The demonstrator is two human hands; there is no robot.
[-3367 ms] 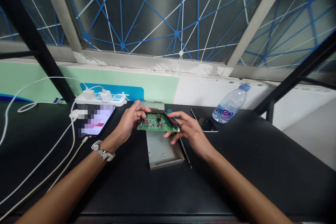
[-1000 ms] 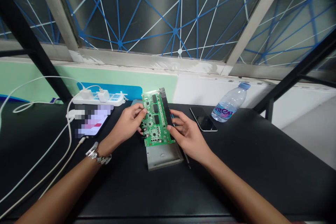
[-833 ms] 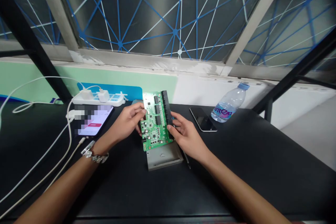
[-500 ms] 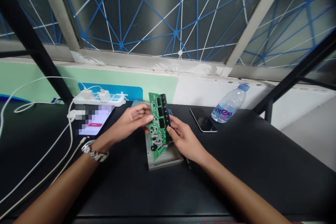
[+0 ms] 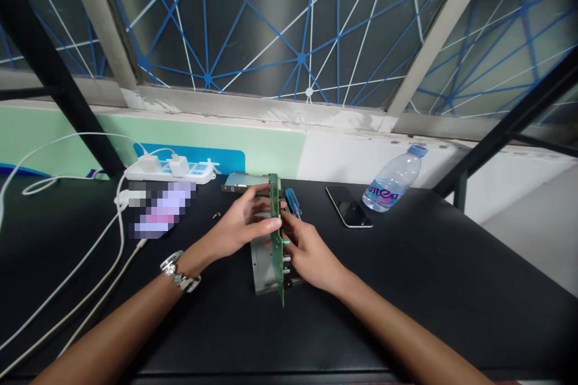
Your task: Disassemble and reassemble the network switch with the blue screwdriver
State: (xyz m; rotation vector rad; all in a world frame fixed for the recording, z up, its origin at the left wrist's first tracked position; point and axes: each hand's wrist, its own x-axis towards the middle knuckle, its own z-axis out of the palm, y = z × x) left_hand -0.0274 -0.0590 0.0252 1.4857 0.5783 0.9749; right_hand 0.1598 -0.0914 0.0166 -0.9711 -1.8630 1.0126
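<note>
In the head view, a green circuit board [image 5: 277,264] is held upright on edge over a grey metal tray [image 5: 261,271], pinched narrowly between the fingers of the left hand [image 5: 244,222] and the right hand [image 5: 309,258], since it is supported by nothing else. A blue-handled screwdriver [image 5: 292,202] is left just beyond the board, within reach.

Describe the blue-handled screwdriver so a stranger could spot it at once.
On the black bench below the window, find the left hand and right hand holding a green circuit board on edge above a grey metal casing. Just past the board, above the right hand, is the screwdriver, its shaft out of sight, the only tool there with a blue handle.
</note>
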